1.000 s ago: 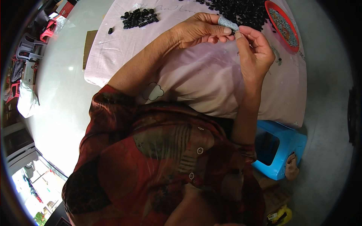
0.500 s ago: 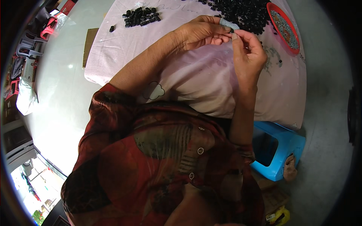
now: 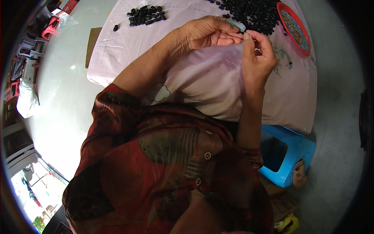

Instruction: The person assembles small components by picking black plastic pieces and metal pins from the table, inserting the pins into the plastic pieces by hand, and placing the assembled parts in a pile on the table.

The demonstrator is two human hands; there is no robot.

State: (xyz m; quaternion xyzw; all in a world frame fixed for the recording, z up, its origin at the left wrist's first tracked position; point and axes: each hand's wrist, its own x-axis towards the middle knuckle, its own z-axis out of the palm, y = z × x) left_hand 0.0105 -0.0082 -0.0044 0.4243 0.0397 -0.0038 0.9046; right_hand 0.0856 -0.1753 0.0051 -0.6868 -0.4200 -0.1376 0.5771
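Over the far part of the cloth-covered table, my two hands meet fingertip to fingertip. My left hand point(image 3: 212, 33) is closed, its thumb pinching a small black part point(image 3: 242, 32) that is mostly hidden between the fingers. From the right, my right hand point(image 3: 259, 52) comes up to that part with thumb and forefinger pinched together; whatever lies between them is too small to make out. Just past my left thumb shows a pale grey, speckled patch point(image 3: 236, 25), whose kind I cannot tell. Beyond it spreads a large heap of short black cylindrical parts point(image 3: 255, 15).
A smaller group of black parts point(image 3: 146, 16) lies to the left, with a single black part point(image 3: 115, 27) apart from it. A red dish point(image 3: 279, 15) of tiny grey pieces stands at the right, near scattered grey bits point(image 3: 278, 58). A blue plastic stool point(image 3: 304, 148) stands below the table's edge.
My right hand has shifted slightly right and its fingertips have drawn a little away from my left thumb. More of the pale grey patch shows now.
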